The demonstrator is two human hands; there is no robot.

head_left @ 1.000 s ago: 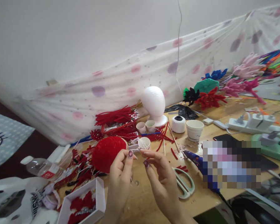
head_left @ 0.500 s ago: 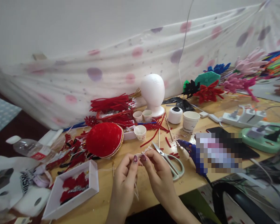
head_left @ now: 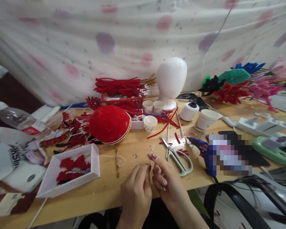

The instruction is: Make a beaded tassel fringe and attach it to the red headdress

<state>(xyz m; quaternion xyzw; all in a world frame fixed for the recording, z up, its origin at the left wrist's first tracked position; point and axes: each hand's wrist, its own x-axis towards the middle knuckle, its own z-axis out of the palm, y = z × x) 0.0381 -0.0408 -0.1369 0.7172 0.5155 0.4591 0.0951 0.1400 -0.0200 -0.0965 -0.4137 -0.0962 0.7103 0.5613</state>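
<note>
Between my hands stands a thin strand with small clear, whitish beads [head_left: 153, 148] at its top; its lower part is mostly hidden by fingers. My left hand [head_left: 136, 186] is closed, thumb and forefinger pinching the strand low down. Just above, my right hand [head_left: 169, 178] pinches it under the beads between thumb and forefinger, the other fingers curled. Scissors [head_left: 178, 159] with pale green handles lie right beside my right hand. A red velvet cap [head_left: 111, 124] edged with pearls sits beyond my left hand, a gold tassel [head_left: 117, 162] hanging from it.
At left are a white box [head_left: 95, 163] of red pieces and a plastic bottle [head_left: 19, 119]. Behind stand a white foam head [head_left: 172, 78], paper cups [head_left: 150, 123] and a thread spool [head_left: 189, 112]. A blue glue gun [head_left: 202, 146], phone [head_left: 240, 146] and power strip [head_left: 248, 125] lie right.
My view has tipped downward. My hands have gone from side by side, thumbs together, to the right above the left, and the beaded strand now stands upright between them.
</note>
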